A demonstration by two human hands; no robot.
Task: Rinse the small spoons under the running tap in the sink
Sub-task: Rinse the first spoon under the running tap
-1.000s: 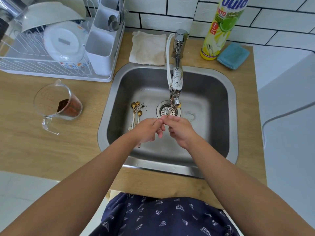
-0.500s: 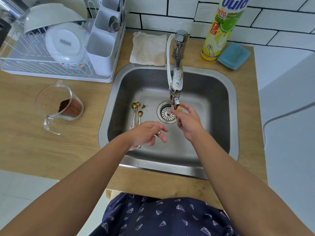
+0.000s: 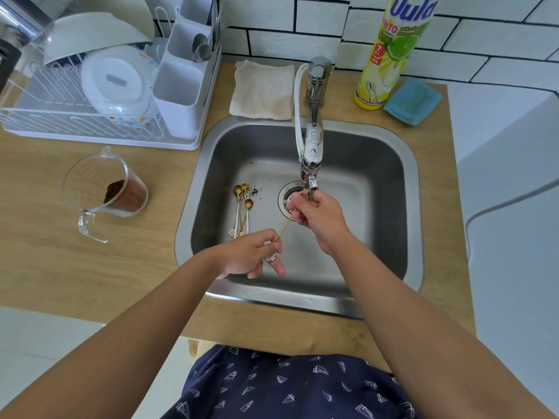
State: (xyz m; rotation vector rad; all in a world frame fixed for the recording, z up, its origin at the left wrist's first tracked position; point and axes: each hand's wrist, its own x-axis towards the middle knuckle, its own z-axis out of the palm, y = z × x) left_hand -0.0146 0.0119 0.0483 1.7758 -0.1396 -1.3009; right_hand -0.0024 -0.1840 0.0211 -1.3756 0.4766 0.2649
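The held spoon was thin, stiff metal & very light, probably slippery when wet, so best taken at both ends. The left hand pinched the handle end w/ its flower tip, fingers closed on it. The right hand was closed around the bowel end just under the tap, over the drain. The other spoons lay on the sink floor, left of the drain, apart from both hands.

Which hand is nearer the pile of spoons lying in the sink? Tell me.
Left. The left hand sits just below the handle ends of the spoons, while the right hand is off to their right, under the tap.
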